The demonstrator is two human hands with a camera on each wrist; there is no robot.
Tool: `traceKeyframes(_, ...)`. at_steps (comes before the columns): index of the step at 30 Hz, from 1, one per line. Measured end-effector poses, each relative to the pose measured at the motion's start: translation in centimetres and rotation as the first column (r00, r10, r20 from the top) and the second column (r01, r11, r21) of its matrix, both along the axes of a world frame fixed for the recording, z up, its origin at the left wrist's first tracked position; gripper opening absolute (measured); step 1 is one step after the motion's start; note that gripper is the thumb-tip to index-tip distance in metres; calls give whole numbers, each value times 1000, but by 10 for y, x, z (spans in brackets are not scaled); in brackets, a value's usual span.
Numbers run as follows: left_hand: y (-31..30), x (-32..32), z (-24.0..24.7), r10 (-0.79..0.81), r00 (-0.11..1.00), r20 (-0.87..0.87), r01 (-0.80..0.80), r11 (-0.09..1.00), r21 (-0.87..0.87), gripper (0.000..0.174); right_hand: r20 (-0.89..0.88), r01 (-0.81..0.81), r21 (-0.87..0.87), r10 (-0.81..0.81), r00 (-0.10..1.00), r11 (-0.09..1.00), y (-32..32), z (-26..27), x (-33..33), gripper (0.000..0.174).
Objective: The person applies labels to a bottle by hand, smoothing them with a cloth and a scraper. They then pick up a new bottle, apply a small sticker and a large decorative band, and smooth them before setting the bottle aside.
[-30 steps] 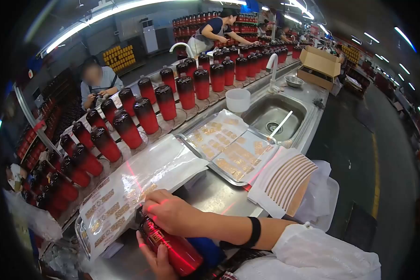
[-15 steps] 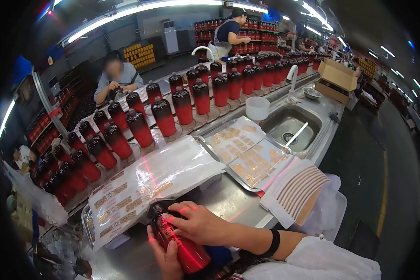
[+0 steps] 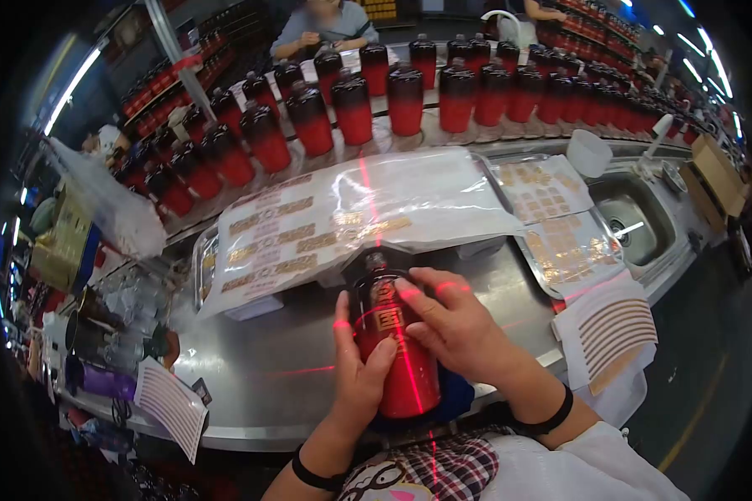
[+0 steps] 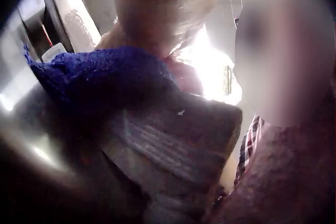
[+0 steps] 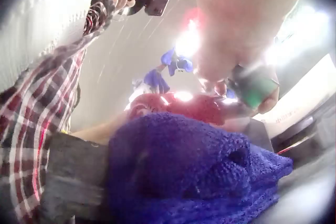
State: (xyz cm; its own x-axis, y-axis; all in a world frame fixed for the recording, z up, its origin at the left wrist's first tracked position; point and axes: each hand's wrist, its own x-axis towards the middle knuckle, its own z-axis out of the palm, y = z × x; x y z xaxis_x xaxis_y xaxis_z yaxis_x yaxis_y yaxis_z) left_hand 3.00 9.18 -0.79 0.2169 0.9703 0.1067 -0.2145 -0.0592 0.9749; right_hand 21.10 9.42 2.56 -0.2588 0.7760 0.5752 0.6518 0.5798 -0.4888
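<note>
Steel counter (image 3: 267, 367), bottle (image 3: 409, 376) near sheet (image 3: 426, 196) (tray (image 3: 199, 284) beneath)

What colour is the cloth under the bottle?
The cloth is blue, clearest in the right wrist view.

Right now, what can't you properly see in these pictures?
- Some fingers of the left hand: head view, behind the held bottle.
- The held bottle's smaller writing: head view, too tiny.
- The face of the person opposite: head view, blurred.
- Most of the blue cloth: head view, under the bottle.
- How many bottles stand far right: head view, too small and crowded.
</note>
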Motion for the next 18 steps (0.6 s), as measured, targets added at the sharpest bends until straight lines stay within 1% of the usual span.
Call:
traceKeyframes(5, -2, 3, 7, -23, 999, 26, 23, 1000, -3, 85, 15, -11, -9, 11, 1000, 1000, 1, 1, 0, 48)
traceKeyframes(8, 1, 0, -1, -9, 999, -43, 11, 999, 51, 80, 17, -6, -23, 6, 1000, 1000, 2, 2, -1, 48)
traceKeyframes(11, 7, -3, 12, -13, 991, 131, 24, 996, -82, 69, 7, -7, -41, 8, 1000, 999, 2, 5, 0, 49)
traceKeyframes(14, 27, -5, 31, -30, 995, 90, 35, 998, -53, 54, 9, -12, -46, 13, 1000, 999, 3, 5, 1, 50)
traceKeyframes(17, 45, -3, 25, -28, 997, -65, 27, 1000, -12, 46, 11, -16, -45, 16, 1000, 999, 5, 5, 1, 50)
traceKeyframes(18, 47, -3, 22, -37, 998, -55, 35, 999, -38, 44, 13, -18, -39, 18, 1000, 999, 5, 5, 1, 51)
